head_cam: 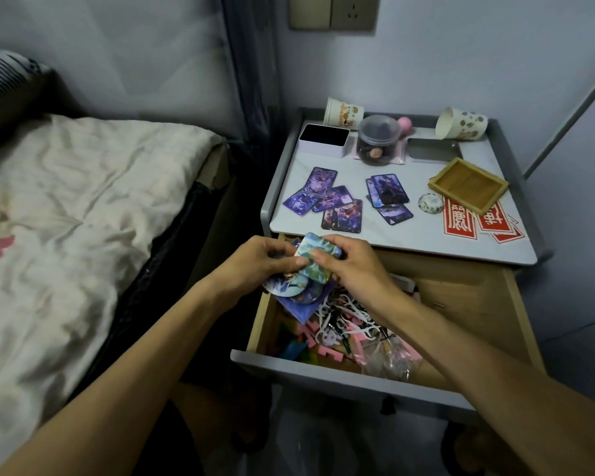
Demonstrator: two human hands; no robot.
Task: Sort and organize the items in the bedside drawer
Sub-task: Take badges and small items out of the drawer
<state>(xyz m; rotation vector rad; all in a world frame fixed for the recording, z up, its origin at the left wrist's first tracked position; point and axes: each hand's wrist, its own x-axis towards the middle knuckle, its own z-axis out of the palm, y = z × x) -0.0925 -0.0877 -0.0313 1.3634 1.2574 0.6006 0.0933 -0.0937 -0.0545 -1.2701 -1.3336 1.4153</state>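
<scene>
Above the back left corner of the open drawer (pixel 323 372), your two hands meet on a cluster of printed badges. Your left hand (pixel 258 266) grips the round badges (pixel 287 287), fingers curled round them. Your right hand (pixel 356 267) pinches the top badge (pixel 318 255), a rounded square with blue-green print. Inside the drawer lie a purple card (pixel 301 309), white cords (pixel 337 312), pink pieces (pixel 311 329) and a plastic bag (pixel 389 360). On the nightstand top (pixel 426 235) sit purple cards (pixel 323 202), red envelopes (pixel 461 225) and a wooden tray (pixel 468 185).
</scene>
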